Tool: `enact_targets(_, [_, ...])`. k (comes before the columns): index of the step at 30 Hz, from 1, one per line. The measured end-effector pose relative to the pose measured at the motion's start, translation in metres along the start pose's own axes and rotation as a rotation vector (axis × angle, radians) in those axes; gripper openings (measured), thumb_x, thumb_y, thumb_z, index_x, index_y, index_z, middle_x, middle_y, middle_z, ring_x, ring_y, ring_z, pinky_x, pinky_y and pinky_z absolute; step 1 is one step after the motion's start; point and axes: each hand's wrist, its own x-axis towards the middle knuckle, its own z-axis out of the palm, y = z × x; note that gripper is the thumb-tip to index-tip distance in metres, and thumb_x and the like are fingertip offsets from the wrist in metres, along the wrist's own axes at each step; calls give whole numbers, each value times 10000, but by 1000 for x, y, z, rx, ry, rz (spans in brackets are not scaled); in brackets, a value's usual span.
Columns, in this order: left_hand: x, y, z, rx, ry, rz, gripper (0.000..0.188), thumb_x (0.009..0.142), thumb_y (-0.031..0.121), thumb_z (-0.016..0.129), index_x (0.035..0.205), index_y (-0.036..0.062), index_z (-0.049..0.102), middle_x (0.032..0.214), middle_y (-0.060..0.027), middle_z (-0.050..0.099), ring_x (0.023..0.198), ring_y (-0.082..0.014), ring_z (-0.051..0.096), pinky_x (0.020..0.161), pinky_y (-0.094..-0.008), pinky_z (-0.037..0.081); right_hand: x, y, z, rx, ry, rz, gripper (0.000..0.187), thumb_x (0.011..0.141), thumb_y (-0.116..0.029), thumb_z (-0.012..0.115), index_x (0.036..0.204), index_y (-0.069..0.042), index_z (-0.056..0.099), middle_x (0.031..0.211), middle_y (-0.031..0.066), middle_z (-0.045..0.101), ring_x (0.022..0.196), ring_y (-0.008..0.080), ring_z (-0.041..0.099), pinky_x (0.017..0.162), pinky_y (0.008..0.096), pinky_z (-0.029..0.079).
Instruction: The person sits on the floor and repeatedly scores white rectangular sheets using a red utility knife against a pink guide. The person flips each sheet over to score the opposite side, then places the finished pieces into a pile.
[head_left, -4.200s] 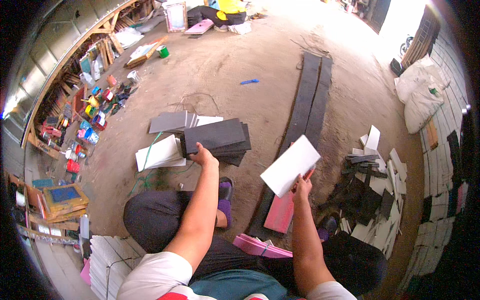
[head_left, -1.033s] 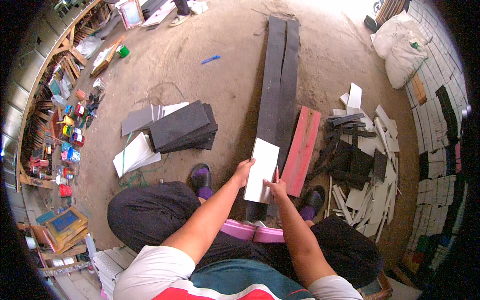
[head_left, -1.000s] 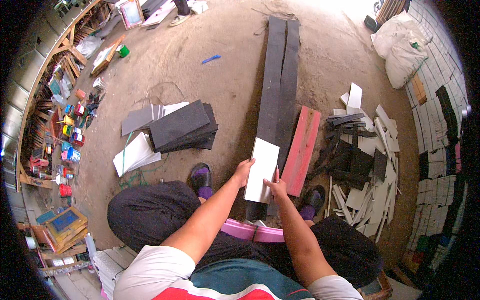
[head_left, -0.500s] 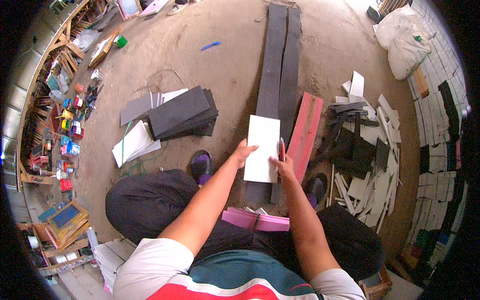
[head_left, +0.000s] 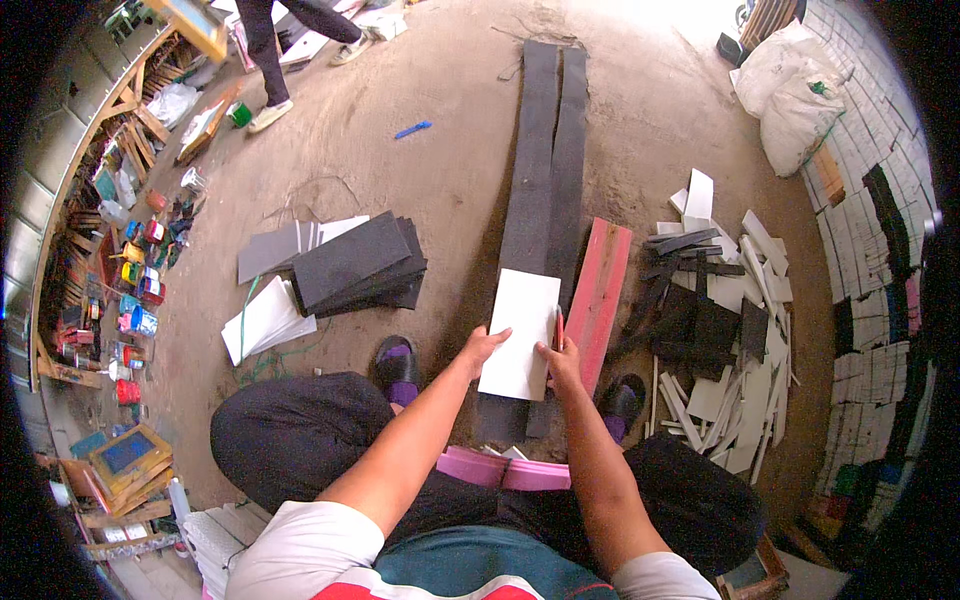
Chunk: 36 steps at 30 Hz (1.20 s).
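Observation:
A white rectangular sheet (head_left: pixel 522 330) is held between my two hands above long dark grey strips (head_left: pixel 540 190) that lie on the floor. My left hand (head_left: pixel 484 348) grips its left edge, thumb on top. On the lower right edge, my right hand (head_left: pixel 561 362) is closed with its thumb on the sheet. A slim red tool (head_left: pixel 560 328), perhaps a cutter or pen, also stands in the right hand. Just right of the strips lies a worn red board (head_left: pixel 603 285). Pink pieces (head_left: pixel 500 470) rest between my legs.
Dark sheets (head_left: pixel 352 262) and white sheets (head_left: pixel 262 322) lie stacked at the left. White and black offcuts (head_left: pixel 720 310) heap up at the right. Paint pots (head_left: pixel 140 320) line the left side, white sacks (head_left: pixel 798 100) the far right. A blue pen-like object (head_left: pixel 412 130) lies ahead.
Another person's legs have come into view at the far left. My view has tilted up a little, so the floor things appear lower. Both hands keep their hold on the white sheet.

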Motion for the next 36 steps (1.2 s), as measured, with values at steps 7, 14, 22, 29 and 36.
enact_targets(7, [-35, 28, 4, 139, 184, 42, 579, 973, 443, 664, 1306, -20, 568, 1198, -129, 674, 1106, -267, 639, 972, -463, 473, 20, -10, -14, 379, 367, -142, 401, 917, -79, 681, 1283, 1, 537, 1061, 89, 683, 867, 209, 662, 759, 368, 533])
enact_targets(14, [-19, 12, 12, 256, 114, 110, 694, 935, 443, 688, 1389, -39, 482, 1413, -215, 535, 1315, -350, 500, 1088, -474, 377, 42, 25, -77, -676, 1022, -284, 291, 987, -214, 596, 1185, -1, 607, 928, 121, 704, 855, 299, 678, 804, 482, 519])
enact_targets(22, [-24, -6, 79, 1240, 383, 541, 313, 953, 292, 627, 1167, 66, 593, 1207, -163, 595, 1018, -433, 654, 863, -585, 490, 31, -38, -1, -128, 204, -28, 477, 896, -470, 740, 959, 0, 690, 790, 18, 624, 655, 134, 533, 605, 305, 431])
enact_targets(29, [-51, -20, 95, 1472, -121, 520, 837, 842, 555, 705, 1504, 118, 437, 1503, -182, 411, 1353, -398, 440, 1109, -546, 384, 23, -37, -20, 201, 165, -86, 313, 838, -171, 814, 1071, 1, 694, 930, 43, 713, 792, 160, 652, 725, 329, 515])
enact_targets(36, [-28, -43, 69, 1228, -74, 640, 648, 893, 623, 635, 1434, 274, 564, 1496, -182, 432, 1359, -404, 440, 1108, -544, 392, 19, -27, -34, 274, 74, 97, 396, 843, -143, 802, 1190, 3, 677, 1063, 90, 729, 902, 201, 684, 826, 355, 526])
